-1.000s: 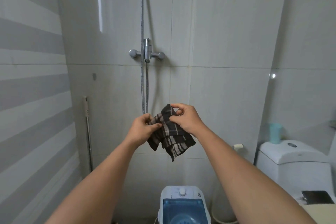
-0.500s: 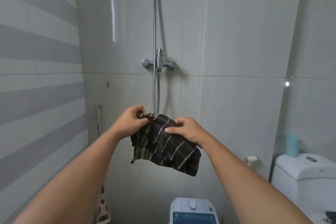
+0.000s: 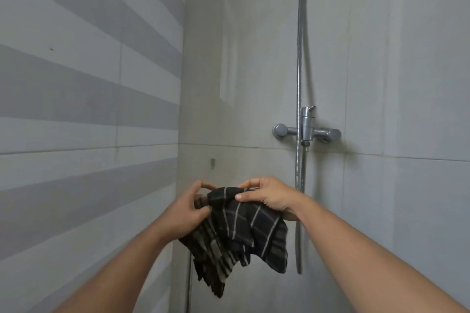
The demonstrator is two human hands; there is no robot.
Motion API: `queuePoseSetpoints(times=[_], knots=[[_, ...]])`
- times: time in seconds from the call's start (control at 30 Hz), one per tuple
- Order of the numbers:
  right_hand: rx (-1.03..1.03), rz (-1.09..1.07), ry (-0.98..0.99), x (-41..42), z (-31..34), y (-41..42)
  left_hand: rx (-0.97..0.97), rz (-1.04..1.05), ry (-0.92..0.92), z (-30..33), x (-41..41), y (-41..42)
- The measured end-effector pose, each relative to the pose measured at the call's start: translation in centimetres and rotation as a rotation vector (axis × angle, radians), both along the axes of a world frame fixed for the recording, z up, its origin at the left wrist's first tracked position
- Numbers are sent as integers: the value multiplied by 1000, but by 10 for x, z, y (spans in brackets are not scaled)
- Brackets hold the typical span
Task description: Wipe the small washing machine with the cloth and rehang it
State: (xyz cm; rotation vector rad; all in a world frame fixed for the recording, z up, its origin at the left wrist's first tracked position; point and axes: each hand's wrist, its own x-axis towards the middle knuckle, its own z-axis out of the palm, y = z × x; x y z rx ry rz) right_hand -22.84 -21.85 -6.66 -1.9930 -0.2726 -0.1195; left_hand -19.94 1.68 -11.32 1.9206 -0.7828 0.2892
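Note:
A dark cloth (image 3: 239,234) with pale stripes hangs in front of the tiled back wall, held up by both hands. My left hand (image 3: 187,211) pinches its upper left corner. My right hand (image 3: 269,197) grips the top edge on the right, thumb across the fabric. A small grey wall hook (image 3: 212,162) sits on the back wall just above the hands, a short gap from the cloth. The small washing machine is out of view.
A chrome shower mixer (image 3: 306,132) with its hose (image 3: 299,58) running up the wall is at the right. The striped side wall (image 3: 89,109) closes off the left. A thin pole (image 3: 188,287) stands in the corner below the cloth.
The view has swung up and to the left, so the washing machine and toilet have dropped out of sight. Both hands have carried the cloth left toward the corner and below the wall hook.

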Motion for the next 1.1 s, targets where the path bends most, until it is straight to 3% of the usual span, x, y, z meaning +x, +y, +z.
queuePoseSetpoints(times=[0.1, 0.3, 0.43, 0.6, 0.8, 0.9, 1.1], knots=[[84, 36, -6, 61, 6, 6, 130, 167, -237, 8, 64, 13], [-131, -237, -500, 187, -7, 25, 638, 427, -822, 12, 185, 18], [-338, -347, -745, 240, -9, 32, 679, 552, -961, 5, 246, 11], [-509, -463, -936, 272, -21, 34, 569, 616, -966, 4, 288, -8], [-671, -484, -1049, 275, -59, 32, 375, 547, -869, -32, 287, -16], [-693, -500, -1027, 269, -75, 33, 251, 572, -751, -43, 276, -30], [-701, -503, -845, 247, -84, 42, 16, 391, -428, -54, 244, -45]])
